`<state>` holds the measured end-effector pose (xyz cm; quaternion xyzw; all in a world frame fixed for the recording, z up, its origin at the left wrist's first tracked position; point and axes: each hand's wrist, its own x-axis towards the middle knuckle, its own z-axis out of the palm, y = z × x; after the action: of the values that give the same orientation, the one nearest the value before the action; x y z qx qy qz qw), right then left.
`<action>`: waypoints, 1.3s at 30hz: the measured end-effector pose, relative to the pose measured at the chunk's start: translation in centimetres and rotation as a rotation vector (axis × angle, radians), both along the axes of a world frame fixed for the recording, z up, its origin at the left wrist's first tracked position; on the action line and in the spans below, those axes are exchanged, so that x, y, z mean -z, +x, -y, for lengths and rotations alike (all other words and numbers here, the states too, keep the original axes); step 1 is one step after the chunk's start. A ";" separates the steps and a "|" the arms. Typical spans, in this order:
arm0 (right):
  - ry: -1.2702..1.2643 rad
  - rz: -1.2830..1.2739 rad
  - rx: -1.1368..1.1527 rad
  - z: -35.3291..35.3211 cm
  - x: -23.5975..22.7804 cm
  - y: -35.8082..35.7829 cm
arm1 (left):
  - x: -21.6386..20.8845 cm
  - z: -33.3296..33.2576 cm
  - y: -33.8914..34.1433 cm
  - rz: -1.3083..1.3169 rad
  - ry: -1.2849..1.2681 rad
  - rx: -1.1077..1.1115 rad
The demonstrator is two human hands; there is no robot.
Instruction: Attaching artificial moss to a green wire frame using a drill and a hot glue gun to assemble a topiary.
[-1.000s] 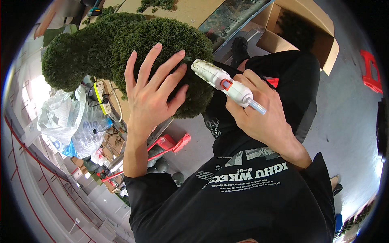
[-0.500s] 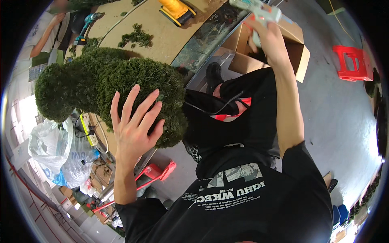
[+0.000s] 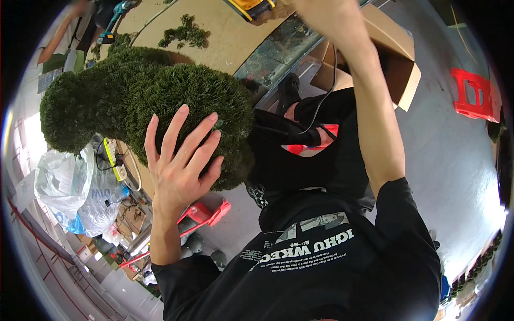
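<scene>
A bushy green artificial topiary (image 3: 182, 88), made of rounded lobes, lies along the bench on the left. My left hand (image 3: 179, 166) rests on its nearest lobe with fingers spread, palm toward the foliage. At the upper edge is my right hand (image 3: 333, 18), smeared by motion. Its fingers run out of the picture, so whatever it holds is hidden. Below it, a dark cord (image 3: 333, 80) hangs down toward my lap. Beyond the topiary, a loose green sprig (image 3: 186, 34) lies on the tan bench top (image 3: 227, 45).
An open cardboard box (image 3: 409, 83) stands past my right forearm. A red plastic stool (image 3: 475, 95) is at far right. A yellow-and-black tool (image 3: 251, 9) and a teal cordless drill (image 3: 113, 21) lie on the bench. Plastic bags (image 3: 80, 190) and a power strip (image 3: 115, 160) sit at left.
My right hand has moved up and left, taking the glue gun it held out of view. The left hand stays spread on the topiary. The whole view has shifted slightly.
</scene>
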<state>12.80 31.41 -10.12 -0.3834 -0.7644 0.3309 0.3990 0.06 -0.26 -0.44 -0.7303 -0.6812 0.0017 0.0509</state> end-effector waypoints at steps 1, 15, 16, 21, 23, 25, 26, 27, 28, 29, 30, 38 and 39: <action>-0.202 0.047 -0.222 2.0 -2.0 -0.6 | 0.2 0.1 -0.1 0.001 0.012 0.006; 0.476 0.353 -0.453 5.5 7.7 -18.2 | 0.1 -0.2 0.4 0.025 -0.005 0.001; 0.405 0.222 -0.470 5.2 7.7 -18.0 | 0.1 -0.2 0.4 0.021 -0.014 0.002; -0.606 -0.201 -0.607 5.0 2.5 -12.9 | 0.3 0.1 0.1 0.035 0.003 -0.006; -0.824 -0.343 -0.605 5.1 2.7 -11.6 | 0.4 0.1 0.1 0.037 0.010 0.003; -1.062 -0.586 -0.651 5.3 3.5 -10.2 | 0.3 -0.1 0.1 0.037 0.017 0.016; -1.063 -0.586 -0.657 5.7 3.3 -9.7 | 0.3 0.0 0.1 0.036 0.014 0.017; -0.927 -0.476 -0.687 6.3 3.0 -9.2 | 0.3 0.0 0.2 0.033 0.014 0.012; -0.789 -0.369 -0.713 6.7 2.7 -8.9 | 0.3 0.0 0.2 0.035 0.020 0.013; -0.784 -0.326 -0.758 7.1 2.7 -8.8 | 0.2 -0.1 0.1 0.039 0.024 0.019; -0.783 -0.330 -0.760 7.9 2.8 -8.9 | 0.2 -0.1 0.2 0.034 0.023 0.019; -0.486 -0.379 -0.767 10.1 1.0 -5.1 | 0.5 0.0 0.2 0.045 0.053 0.031; -0.469 -0.389 -0.789 10.1 1.0 -4.7 | 0.5 0.0 0.2 0.044 0.056 0.032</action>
<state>8.08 21.35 -11.12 -0.0754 -0.6676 0.6851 0.2816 0.26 -0.25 -0.96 -0.7392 -0.6703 -0.0343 0.0566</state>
